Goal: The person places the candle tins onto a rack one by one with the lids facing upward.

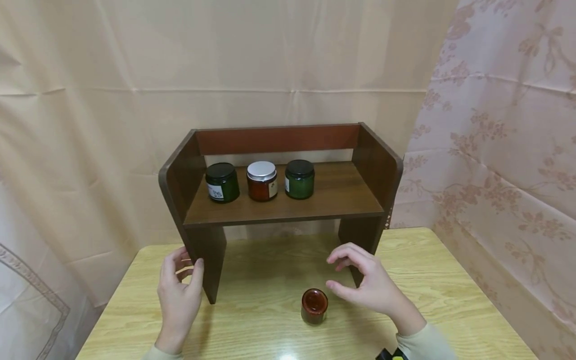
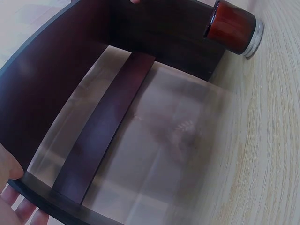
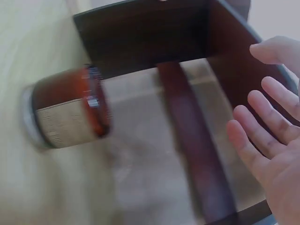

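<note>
A small dark-brown wooden shelf stands on the table. My left hand grips the front edge of its left side panel, thumb inside and fingers outside. An amber glass jar stands upside down on its silver lid, in front of the shelf. My right hand is just right of that jar, apart from it, fingers spread from the thumb with nothing between them. The right wrist view is blurred around the labelled jar.
On the shelf board stand a green jar with a black lid, an amber jar with a silver lid and another green jar. A yellow and black object shows by the right sleeve. Curtains hang behind the table.
</note>
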Demonstrator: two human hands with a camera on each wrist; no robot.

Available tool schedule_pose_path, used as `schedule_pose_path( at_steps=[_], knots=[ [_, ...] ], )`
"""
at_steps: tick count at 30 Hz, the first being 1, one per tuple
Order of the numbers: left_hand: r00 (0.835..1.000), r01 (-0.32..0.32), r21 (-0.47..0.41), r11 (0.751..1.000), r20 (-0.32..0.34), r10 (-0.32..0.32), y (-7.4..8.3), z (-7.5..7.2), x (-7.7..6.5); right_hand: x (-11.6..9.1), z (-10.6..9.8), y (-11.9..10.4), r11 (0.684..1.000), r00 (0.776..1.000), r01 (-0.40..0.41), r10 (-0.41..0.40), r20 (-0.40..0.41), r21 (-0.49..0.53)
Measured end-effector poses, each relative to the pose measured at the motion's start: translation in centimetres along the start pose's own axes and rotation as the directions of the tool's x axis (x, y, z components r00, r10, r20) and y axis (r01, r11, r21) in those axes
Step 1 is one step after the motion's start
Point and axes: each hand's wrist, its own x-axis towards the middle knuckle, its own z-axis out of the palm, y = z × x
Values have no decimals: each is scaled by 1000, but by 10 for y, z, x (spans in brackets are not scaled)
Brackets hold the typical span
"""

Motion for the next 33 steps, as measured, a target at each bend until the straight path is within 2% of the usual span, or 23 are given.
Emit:
schedule_pose_path(
  at_steps=[7,17,21,28,33],
  knots=[
    [1000,1,4,1000,0,-1,1,1,-2,-20,13,14,997,989,-71,74,125,-28],
    [1000,15,0,1000,-3,-15,1,2,-4,-38,23,23,984,977,-148,161,139,-102],
    [1000,5,-11,1000,-7,-5,2,4,-5,-44,25,25,982,968,-154,172,183,-109],
    [1000,-28,-37,999,3,28,2,9,-4,-53,29,32,972,943,-206,227,242,-109],
    [1000,-7,-7,1000,-17,7,1,3,-4,-53,42,40,948,900,-292,316,300,-124]
  ],
)
